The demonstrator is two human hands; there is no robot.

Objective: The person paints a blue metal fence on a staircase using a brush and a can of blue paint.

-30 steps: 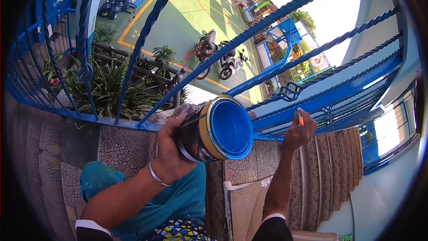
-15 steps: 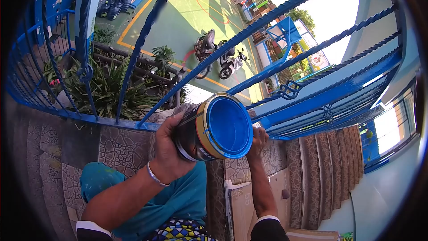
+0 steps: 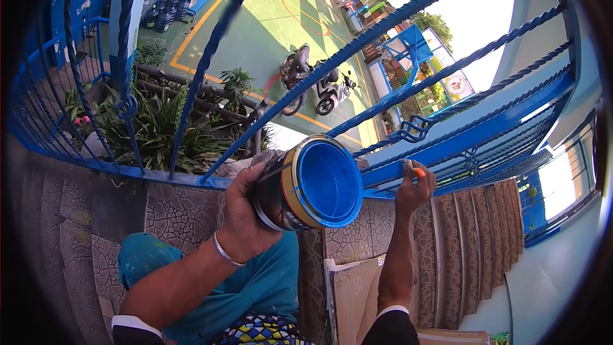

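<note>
"Grips first: how did they stand?"

"Left grip (image 3: 246, 217) was wrapped around the side of a paint can (image 3: 279, 186), thumb along its upper flank, the other fingers mostly hidden. Right grip (image 3: 414, 191), at 3 o'clock from the can, pinched a thin orange tool (image 3: 419, 172); I couldn't tell whether it ended in bristles."

"What could have gone wrong?"

"Spillage, I judged. One hand alone bore the can, its mouth leaned toward 3 o'clock, and blue paint (image 3: 329, 179) smeared its rim. Slick metal or a looser hold could have let it slide, onto the teal trousers (image 3: 274, 275) at 7 o'clock or the cardboard (image 3: 350, 310) at 5. A knock against the twisted railing (image 3: 357, 46), beyond at 1 o'clock, could have tipped it too."

"Was any writing legible?"

"Cardboard bore what looked like '55', turned sideways. Small pale lettering on the can's dark side was angled too far away to read, so I got no brand. Farther out, at 2 o'clock past the railing, a banner (image 3: 456, 84) carried a round emblem, too small to make out."
</note>
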